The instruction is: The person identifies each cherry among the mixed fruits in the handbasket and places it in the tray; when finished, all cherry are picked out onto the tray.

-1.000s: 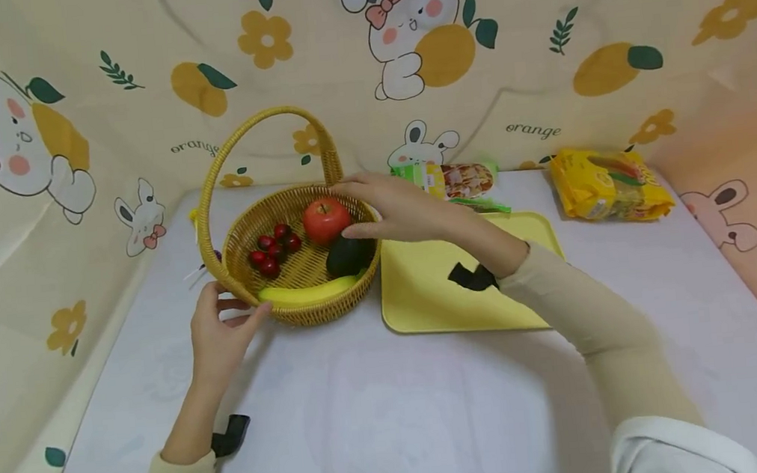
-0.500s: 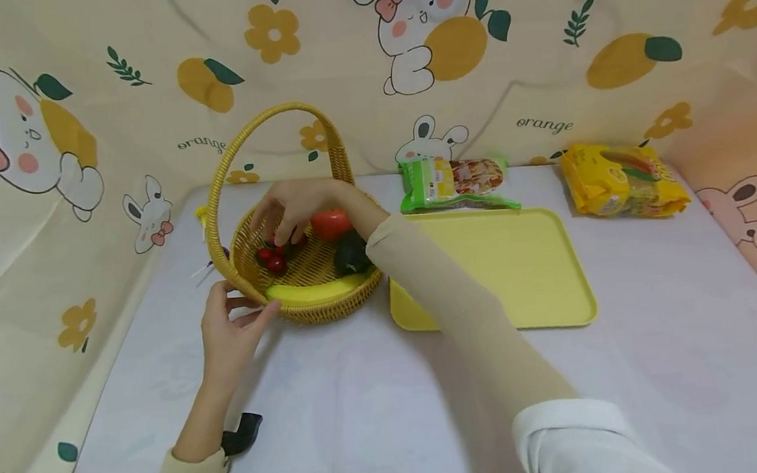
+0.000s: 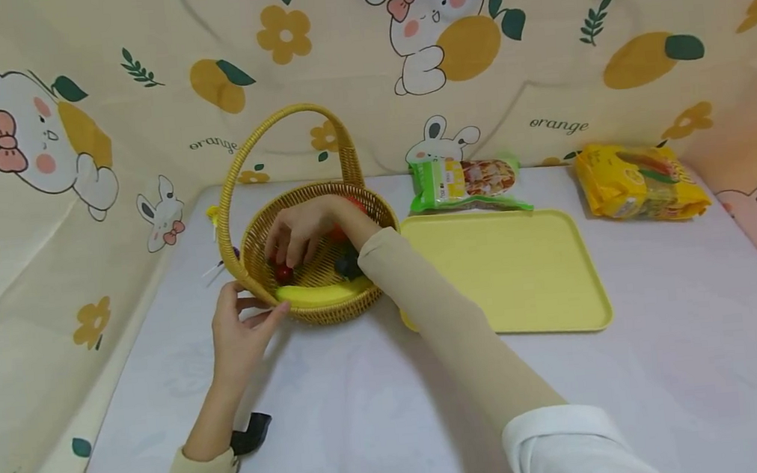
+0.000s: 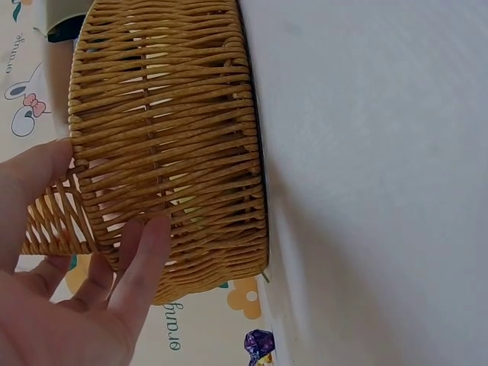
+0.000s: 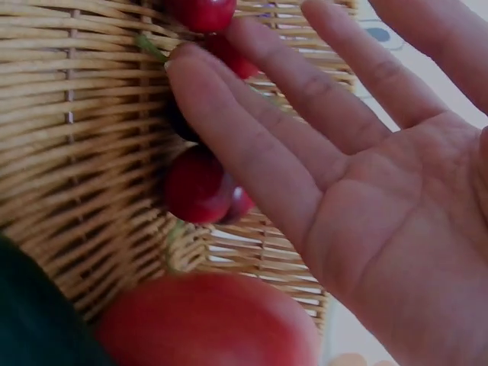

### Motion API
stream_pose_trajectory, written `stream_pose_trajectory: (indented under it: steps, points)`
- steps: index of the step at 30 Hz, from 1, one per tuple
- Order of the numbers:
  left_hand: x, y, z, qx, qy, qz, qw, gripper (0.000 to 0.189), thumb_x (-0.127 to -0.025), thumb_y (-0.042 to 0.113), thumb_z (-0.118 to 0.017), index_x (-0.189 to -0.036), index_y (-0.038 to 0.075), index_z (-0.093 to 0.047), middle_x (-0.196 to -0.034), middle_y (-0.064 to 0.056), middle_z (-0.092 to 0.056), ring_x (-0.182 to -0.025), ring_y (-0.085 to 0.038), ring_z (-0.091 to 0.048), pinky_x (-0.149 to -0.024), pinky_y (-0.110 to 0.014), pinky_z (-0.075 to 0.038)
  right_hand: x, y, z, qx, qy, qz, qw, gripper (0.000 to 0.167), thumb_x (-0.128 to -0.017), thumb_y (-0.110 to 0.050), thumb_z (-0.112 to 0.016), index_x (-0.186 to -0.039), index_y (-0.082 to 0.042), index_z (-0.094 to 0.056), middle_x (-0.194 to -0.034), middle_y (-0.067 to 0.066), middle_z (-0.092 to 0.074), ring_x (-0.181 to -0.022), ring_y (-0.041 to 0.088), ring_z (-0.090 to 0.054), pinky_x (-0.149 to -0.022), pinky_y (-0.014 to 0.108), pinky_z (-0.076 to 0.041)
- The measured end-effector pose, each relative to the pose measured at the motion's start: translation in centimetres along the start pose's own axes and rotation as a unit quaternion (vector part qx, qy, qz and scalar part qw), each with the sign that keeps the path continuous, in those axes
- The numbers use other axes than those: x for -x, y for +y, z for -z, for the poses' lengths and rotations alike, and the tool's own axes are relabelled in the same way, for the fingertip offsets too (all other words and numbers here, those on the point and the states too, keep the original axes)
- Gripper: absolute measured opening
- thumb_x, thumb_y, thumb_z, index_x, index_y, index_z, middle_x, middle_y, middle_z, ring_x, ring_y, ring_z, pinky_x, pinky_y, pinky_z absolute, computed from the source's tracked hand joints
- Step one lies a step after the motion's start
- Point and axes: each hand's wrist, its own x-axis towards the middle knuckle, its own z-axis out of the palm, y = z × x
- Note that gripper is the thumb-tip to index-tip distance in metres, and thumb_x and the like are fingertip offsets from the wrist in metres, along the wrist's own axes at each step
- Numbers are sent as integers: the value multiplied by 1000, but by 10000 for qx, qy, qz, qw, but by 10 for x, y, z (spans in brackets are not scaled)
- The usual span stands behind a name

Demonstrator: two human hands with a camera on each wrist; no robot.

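Observation:
A wicker basket [image 3: 334, 314] with a tall handle stands at the left of the table. My left hand [image 3: 244, 335] pinches its near-left rim, thumb on top; the left wrist view shows fingers [image 4: 149, 255] against the woven outer wall. Inside the basket, my right hand [image 3: 306, 228] reaches down over the red cherries [image 3: 283, 275], hiding most of them. Seen from the right wrist, its fingers are nearly straight and lie at the cherries [image 5: 197, 183]. A banana [image 3: 323, 295] lies along the near side. The red apple [image 3: 356, 205] and dark avocado [image 3: 347, 264] are partly covered by my right arm.
Right of the basket lies a yellow tray [image 3: 524, 276]. Behind it are a green food packet [image 3: 468, 182] and, farther right, a yellow packet [image 3: 640, 182]. Small wrapped items [image 3: 215, 217] sit behind the basket's left side. A printed cloth [image 3: 334, 37] backs the table.
My right hand has moved left from beside the apple and avocado to the cherries, then lower among them. My left hand keeps its hold on the rim. The head view has shifted slightly.

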Motion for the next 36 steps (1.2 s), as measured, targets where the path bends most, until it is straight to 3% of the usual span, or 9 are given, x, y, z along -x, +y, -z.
stream_pose_trajectory:
  steps: [13,21,32,36]
  points:
    - [0,2,-1,-114,28,-116,9999,51,-80,-9,-78,-120,-14,-46,-117,-30,-50,-91,-15,-59,-72,-12,-57,-7,4,-7,-30,-269,137,9995,43,-92,1,-69,-133,0,-59,-127,16,-58,-113,23,-58,-98,43,-55]
    - [0,2,-1,-40,12,-136,9999,52,-80,-10,-78,-121,-13,-46,-118,-31,-49,-92,-21,-60,-73,-14,-58,-10,3,-10,198,-409,242,9987,38,-92,-4,-70,-129,-2,-63,-125,10,-63,-114,20,-59,-97,41,-56]
    - [1,0,-1,-5,-13,-129,9999,51,-80,-10,-78,-121,-13,-46,-118,-30,-49,-91,-21,-60,-73,-15,-59,-17,2,-21,176,-417,255,9986,37,-91,-2,-71,-128,0,-65,-121,10,-67,-108,18,-63,-97,42,-56]
    - [2,1,-2,-44,-13,-60,10000,51,-80,-10,-78,-121,-12,-47,-117,-27,-50,-92,-20,-60,-73,-14,-58,-19,3,-23,296,-279,271,9988,30,-90,-2,-72,-120,-1,-68,-115,10,-67,-103,17,-61,-95,43,-57]
